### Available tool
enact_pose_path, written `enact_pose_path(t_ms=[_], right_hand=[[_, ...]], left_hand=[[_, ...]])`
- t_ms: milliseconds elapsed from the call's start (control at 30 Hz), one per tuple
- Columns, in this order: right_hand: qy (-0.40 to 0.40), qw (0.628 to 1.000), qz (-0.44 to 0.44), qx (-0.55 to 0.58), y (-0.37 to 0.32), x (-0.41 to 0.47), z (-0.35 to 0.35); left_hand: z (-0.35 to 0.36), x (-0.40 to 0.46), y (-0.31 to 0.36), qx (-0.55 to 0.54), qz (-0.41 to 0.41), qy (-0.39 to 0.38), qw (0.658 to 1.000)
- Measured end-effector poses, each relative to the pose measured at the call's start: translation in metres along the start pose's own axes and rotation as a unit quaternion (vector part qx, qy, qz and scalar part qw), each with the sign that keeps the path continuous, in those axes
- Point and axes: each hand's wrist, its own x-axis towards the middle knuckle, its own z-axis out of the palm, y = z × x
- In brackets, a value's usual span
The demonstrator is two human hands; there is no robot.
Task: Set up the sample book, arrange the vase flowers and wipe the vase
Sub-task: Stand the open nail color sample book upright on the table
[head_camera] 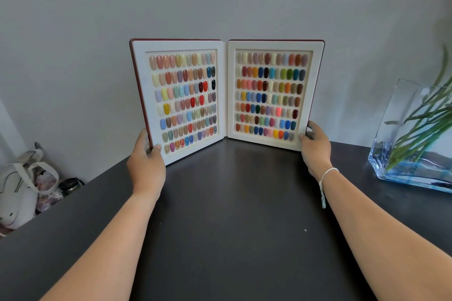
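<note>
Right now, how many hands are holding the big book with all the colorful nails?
2. The left hand grips the sample book's lower left edge, and the right hand grips its lower right edge. No other hands show.

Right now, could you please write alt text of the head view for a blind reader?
Two hands, left hand and right hand, hold an open sample book of coloured nail tips upright on a dark table against a grey wall. A glass vase with green stems stands at the right.

1 sample book (226, 95), 1 vase (413, 139), 2 hands (146, 161)
</note>
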Motion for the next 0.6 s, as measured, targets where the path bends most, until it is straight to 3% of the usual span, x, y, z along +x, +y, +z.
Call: enact_pose_path(t_ms=[600], right_hand=[[-0.003,1.000,0.006,-0.013,-0.0010,-0.0017,0.0004]], left_hand=[[-0.0006,0.0030,-0.0055,0.010,-0.012,0.018,1.000]])
